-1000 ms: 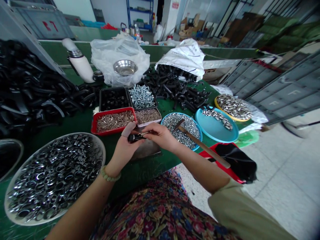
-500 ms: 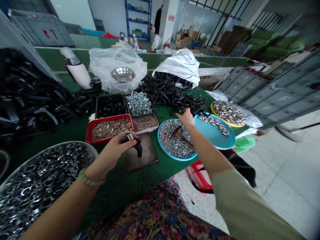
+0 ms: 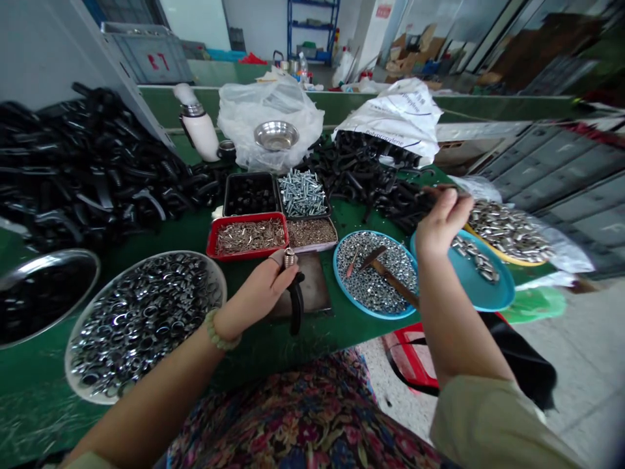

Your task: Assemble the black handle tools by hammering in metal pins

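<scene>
Your left hand [image 3: 258, 293] is closed firmly around a black handle [image 3: 295, 303]. A ridged steel stud [image 3: 290, 258] stands up from its top end beside your fingertips, and the lower part of the handle hangs below your fist. Your fist and the handle sit at the left edge of the dark metal plate [image 3: 305, 286], though it is hard to tell whether the handle touches it. A pale green bead bracelet [image 3: 219, 329] circles your left wrist.

Your right hand [image 3: 442, 221] is raised well to the right of the plate, in a narrow pinch on a thin dark piece [image 3: 439, 189] too blurred to name. Below that hand, farther right of the plate, lies a teal dish [image 3: 469, 277] of silver ferrules.

Just right of the plate, a blue dish [image 3: 375, 277] holds steel nuts, with a wooden-handled hammer [image 3: 393, 280] lying across them. Directly behind the plate are a red tray of slim pins [image 3: 249, 238] and a tray of small brass-coloured screws [image 3: 311, 233]. Beyond those sit a tray of silver bolts [image 3: 303, 193] and a black tray of dark parts [image 3: 250, 195]. Left of the plate, a large round tray [image 3: 144, 319] is heaped with metal rings, and a big pile of black handles [image 3: 88, 163] lies farther back.
</scene>
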The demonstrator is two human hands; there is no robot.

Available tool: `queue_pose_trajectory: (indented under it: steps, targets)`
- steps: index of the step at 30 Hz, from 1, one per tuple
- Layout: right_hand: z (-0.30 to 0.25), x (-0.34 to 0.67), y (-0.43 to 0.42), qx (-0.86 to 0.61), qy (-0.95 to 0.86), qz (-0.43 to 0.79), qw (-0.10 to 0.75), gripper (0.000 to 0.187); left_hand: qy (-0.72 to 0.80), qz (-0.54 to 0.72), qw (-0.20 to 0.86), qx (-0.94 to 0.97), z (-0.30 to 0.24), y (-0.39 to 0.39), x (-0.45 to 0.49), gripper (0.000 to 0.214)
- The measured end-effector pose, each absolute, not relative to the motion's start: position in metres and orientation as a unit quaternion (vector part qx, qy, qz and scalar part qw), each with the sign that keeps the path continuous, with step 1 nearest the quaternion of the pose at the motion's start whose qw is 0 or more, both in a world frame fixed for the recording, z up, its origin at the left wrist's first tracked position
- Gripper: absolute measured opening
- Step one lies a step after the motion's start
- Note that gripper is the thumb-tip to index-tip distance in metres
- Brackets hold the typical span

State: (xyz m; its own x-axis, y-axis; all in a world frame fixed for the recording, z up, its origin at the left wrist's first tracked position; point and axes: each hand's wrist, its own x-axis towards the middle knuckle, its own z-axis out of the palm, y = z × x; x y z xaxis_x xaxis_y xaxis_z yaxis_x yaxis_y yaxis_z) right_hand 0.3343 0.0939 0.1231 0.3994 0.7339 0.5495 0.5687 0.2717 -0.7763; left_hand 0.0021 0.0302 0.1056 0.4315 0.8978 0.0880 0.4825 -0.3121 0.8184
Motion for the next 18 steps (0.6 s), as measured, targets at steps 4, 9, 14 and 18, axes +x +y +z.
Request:
queue_pose_trajectory:
  steps: [4, 9, 14, 18]
  targets:
    - [0.122, 0.251, 0.032, -0.523, -0.488, 0.363, 0.597, 0.034, 0.438, 0.281, 0.438, 0.733, 0.104, 0.024, 0.002, 0.027]
    - [0.107, 0.181, -0.004, -0.489, -0.456, 0.615, 0.419, 0.041, 0.431, 0.290, 0.430, 0.739, 0.106, 0.013, 0.000, 0.023]
    - [0.110, 0.170, -0.003, -0.503, -0.526, 0.549, 0.411, 0.044, 0.427, 0.267, 0.390, 0.771, 0.109, 0.005, -0.005, 0.027]
    - [0.116, 0.170, -0.003, -0.501, -0.625, 0.469, 0.372, 0.044, 0.456, 0.207, 0.315, 0.806, 0.111, 0.002, -0.010, 0.031]
